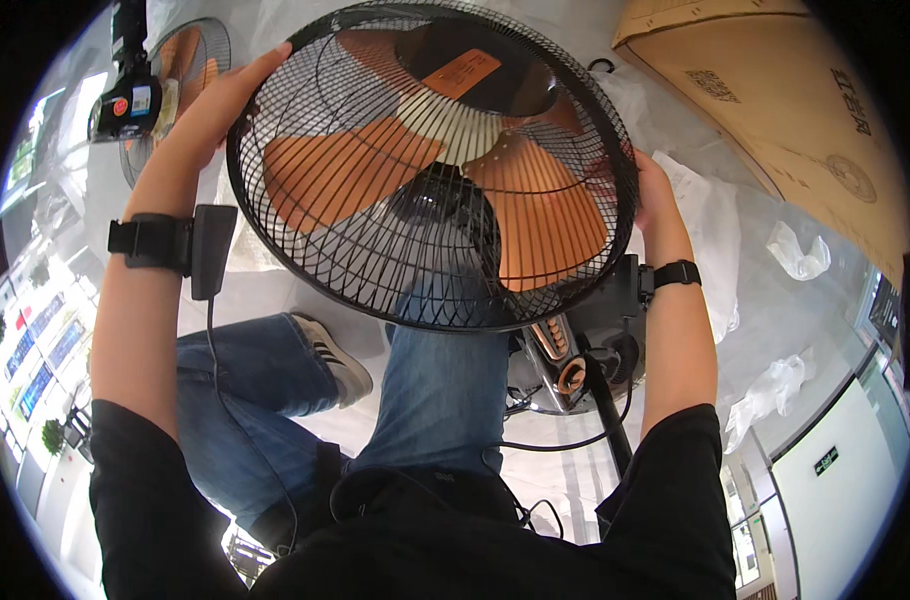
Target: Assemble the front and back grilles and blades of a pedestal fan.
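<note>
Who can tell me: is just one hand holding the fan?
No, the left hand and right hand hold opposite sides of the fan.

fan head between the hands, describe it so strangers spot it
From the cardboard box at upper right, look left to top centre. The fan head, orange blades in a round black wire cage, sits between the left hand and right hand. Unlike the second fan at upper left, it is held.

A large brown cardboard box [775, 110] fills the two o'clock corner, while crumpled translucent plastic [801, 258] lies on the gray floor [835, 305] at three o'clock. A small dark sign [826, 460] marks a white panel [860, 495] at four, a green plant [52, 436] shows at eight and an orange-bladed background fan [183, 66] at ten.
</note>
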`<state>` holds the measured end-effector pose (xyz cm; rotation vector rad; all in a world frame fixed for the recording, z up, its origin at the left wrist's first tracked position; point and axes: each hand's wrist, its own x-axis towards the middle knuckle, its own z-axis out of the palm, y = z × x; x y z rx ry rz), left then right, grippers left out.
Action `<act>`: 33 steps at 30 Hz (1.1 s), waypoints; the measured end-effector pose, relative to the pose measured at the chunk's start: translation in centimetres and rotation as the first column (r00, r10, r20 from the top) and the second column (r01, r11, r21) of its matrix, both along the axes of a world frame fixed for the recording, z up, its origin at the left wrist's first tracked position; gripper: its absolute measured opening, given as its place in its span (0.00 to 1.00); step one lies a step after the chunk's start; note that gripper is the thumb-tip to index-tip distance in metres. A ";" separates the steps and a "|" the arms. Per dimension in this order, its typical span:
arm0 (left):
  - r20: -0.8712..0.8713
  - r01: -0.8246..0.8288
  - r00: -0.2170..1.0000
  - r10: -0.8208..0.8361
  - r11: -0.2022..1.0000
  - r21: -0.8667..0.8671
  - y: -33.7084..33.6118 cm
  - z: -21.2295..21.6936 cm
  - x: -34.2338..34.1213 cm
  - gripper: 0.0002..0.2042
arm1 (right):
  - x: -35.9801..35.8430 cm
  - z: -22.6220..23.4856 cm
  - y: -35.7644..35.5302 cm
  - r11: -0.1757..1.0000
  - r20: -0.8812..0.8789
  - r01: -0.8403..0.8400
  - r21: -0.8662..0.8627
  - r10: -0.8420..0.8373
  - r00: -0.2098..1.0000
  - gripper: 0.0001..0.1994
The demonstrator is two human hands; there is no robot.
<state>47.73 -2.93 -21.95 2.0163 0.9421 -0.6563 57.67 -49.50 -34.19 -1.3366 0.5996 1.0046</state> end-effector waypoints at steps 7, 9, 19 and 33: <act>0.028 -0.260 0.962 0.270 0.946 -0.195 4.6 -1.6 -2.5 0.20 | -0.1 -0.2 1.3 0.999 0.017 -0.028 -0.022 0.028 0.999 0.19; -0.012 -0.285 0.952 0.307 0.870 -0.402 4.2 -1.5 -1.6 0.18 | -0.1 -0.6 -0.2 1.000 0.029 -0.013 -0.010 0.013 0.999 0.18; -0.002 -0.460 0.812 0.584 0.637 -0.619 2.9 -1.6 -2.5 0.12 | 0.1 1.4 0.2 0.995 0.034 -0.055 -0.087 0.058 0.998 0.16; 0.048 -0.476 0.773 0.633 0.628 -0.616 2.1 0.2 -1.7 0.10 | 2.2 -0.2 -1.1 0.968 0.022 -0.183 -0.174 0.190 0.982 0.15</act>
